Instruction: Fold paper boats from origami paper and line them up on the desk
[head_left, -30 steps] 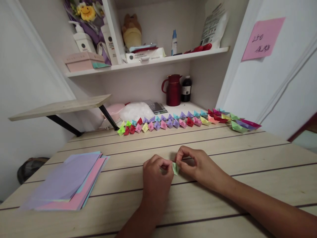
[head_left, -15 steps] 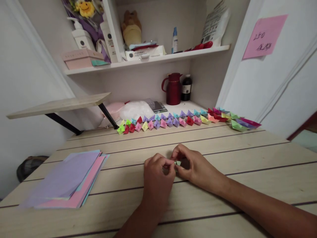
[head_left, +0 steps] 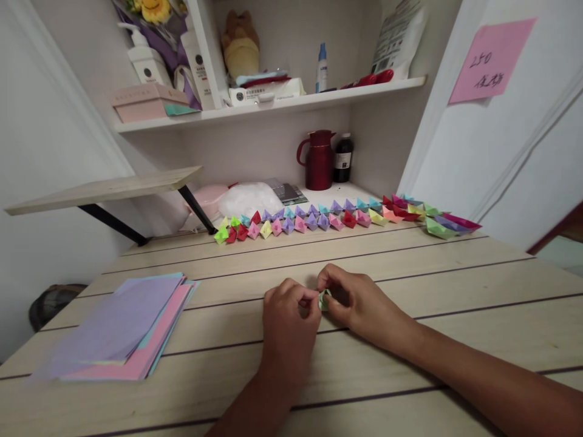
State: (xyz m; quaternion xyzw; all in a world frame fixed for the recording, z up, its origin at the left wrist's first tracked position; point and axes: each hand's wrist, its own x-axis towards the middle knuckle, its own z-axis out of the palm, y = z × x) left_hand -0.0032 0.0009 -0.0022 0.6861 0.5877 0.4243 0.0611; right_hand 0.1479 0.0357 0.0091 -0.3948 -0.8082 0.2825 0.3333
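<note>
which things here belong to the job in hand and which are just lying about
Likely the job:
- green paper, between left hand and right hand
- coloured paper stack
- folded paper boats

Seemingly just there:
- red jug
- dark bottle
- pump bottle

Green paper (head_left: 323,301) mostly hidden btwn fingertips of L hand (head_left: 291,315) & R hand (head_left: 357,297); prob. folded, but too small to be sure. L forearm (head_left: 255,400) cut off at bottom edge, R forearm (head_left: 478,367) at lower R corner. Paper stack (head_left: 122,315): near-L corner blurred, lower sheets mostly covered. Front boats (head_left: 323,222) partly block back row (head_left: 313,210). Dark bottle (head_left: 343,159) partly behind red jug (head_left: 319,161), label too small to read. Bouquet (head_left: 155,10) & white bag (head_left: 398,39) cut off up top. Dark item (head_left: 54,303) past table (head_left: 387,376) edge part-hidden, can't ID.
</note>
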